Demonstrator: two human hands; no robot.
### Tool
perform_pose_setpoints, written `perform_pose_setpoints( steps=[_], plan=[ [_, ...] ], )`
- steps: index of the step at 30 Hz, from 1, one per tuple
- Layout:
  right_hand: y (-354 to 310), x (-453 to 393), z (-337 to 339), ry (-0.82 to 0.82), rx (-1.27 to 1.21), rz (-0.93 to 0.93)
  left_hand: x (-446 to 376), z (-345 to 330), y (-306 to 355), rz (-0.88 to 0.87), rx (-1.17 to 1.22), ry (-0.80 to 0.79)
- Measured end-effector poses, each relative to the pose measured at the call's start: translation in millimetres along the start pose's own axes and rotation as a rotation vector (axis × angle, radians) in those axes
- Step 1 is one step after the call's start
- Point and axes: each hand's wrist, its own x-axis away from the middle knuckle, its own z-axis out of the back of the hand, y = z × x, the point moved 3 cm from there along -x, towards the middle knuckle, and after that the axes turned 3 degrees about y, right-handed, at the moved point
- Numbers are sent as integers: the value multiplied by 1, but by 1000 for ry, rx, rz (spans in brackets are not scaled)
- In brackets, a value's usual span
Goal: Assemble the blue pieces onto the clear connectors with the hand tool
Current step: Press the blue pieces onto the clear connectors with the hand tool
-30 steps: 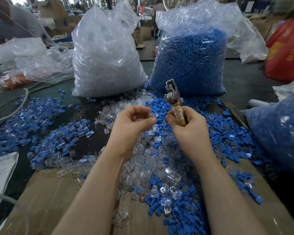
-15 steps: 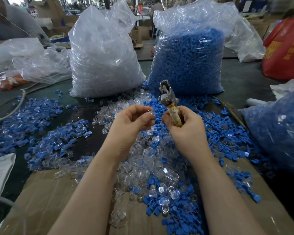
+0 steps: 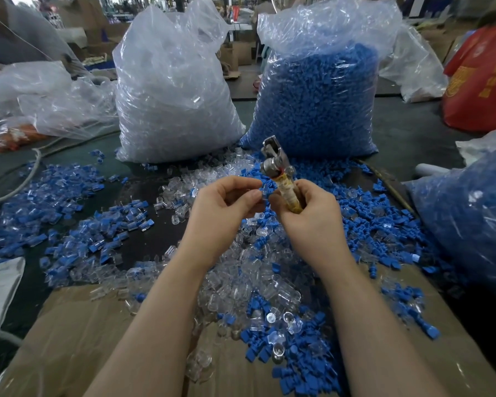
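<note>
My left hand (image 3: 224, 207) pinches a small clear connector (image 3: 260, 194) between thumb and fingertips, over the middle of the table. Right beside it, my right hand (image 3: 312, 216) grips the hand tool (image 3: 278, 170) by its tape-wrapped handle, metal head pointing up and away. The two hands almost touch at the fingertips. Below them lies a heap of loose clear connectors (image 3: 249, 282) mixed with loose blue pieces (image 3: 370, 224). Assembled blue-and-clear parts (image 3: 98, 233) spread over the table to the left.
A big bag of clear connectors (image 3: 172, 93) and a big bag of blue pieces (image 3: 321, 96) stand behind the heap. Another bag of blue pieces (image 3: 470, 213) sits at the right. Flat cardboard (image 3: 78, 339) covers the near table. A red bag (image 3: 481, 78) sits far right.
Both hands stay together over the heap. The tool's head has shifted slightly left in view, and my left fingertips have closed in on the clear connector next to the tool.
</note>
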Motion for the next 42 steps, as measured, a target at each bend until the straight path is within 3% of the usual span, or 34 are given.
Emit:
perform_pose_setpoints(
  steps=[20, 28, 42],
  plan=[
    [-5, 2, -4, -54, -105, -34, 2, 2, 3, 3, -38, 99],
    [-7, 2, -2, 2, -131, -11, 2, 3, -2, 129, 288, 71],
    [-10, 3, -3, -3, -125, -11, 1, -2, -4, 53, 194, 81]
  ],
)
